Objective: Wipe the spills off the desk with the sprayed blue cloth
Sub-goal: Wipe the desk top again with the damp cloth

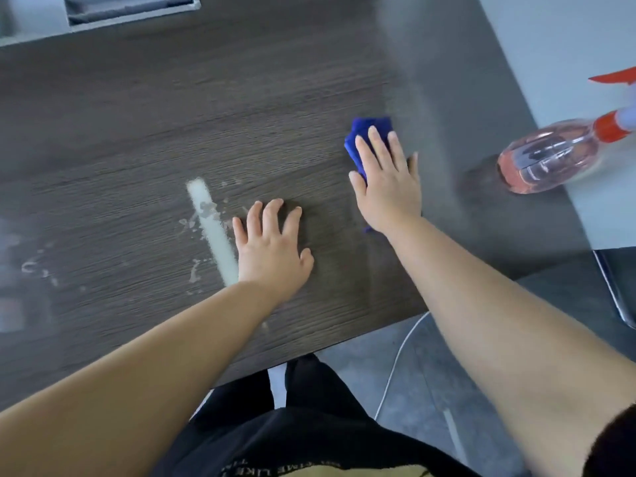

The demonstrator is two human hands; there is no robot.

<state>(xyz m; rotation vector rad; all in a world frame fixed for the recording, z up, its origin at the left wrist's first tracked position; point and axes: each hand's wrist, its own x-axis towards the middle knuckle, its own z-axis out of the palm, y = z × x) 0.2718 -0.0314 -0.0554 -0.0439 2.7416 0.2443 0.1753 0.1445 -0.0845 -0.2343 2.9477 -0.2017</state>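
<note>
Nearest the lens is dark clothing (pixel 309 425) with pale lettering, upside down and cut by the lower frame edge, too partial to read. Two bare forearms reach out from it over the dark wood-grain bench (pixel 137 115). The left grip (pixel 272 246) rests on the bench with fingers spread and lightly bent, holding nothing, its little-finger side just beside the spill. The right grip (pixel 387 180) lies flat with fingers straight and together, pressing down on the one blue cloth (pixel 361 132). The cloth is bunched on the bench right of centre, between the left grip and the bottle. Most of it is hidden under the palm: only a crumpled edge shows past the fingertips and a scrap by the wrist. One long pale streak (pixel 213 232) runs across the grain, with small flecks around it and a few more spatters (pixel 34 266) toward the blurred left side. One spray bottle (pixel 547 160) of pink liquid stands at the bench's right edge, well apart from the cloth, its red trigger head blurred and cut off by the frame.
</note>
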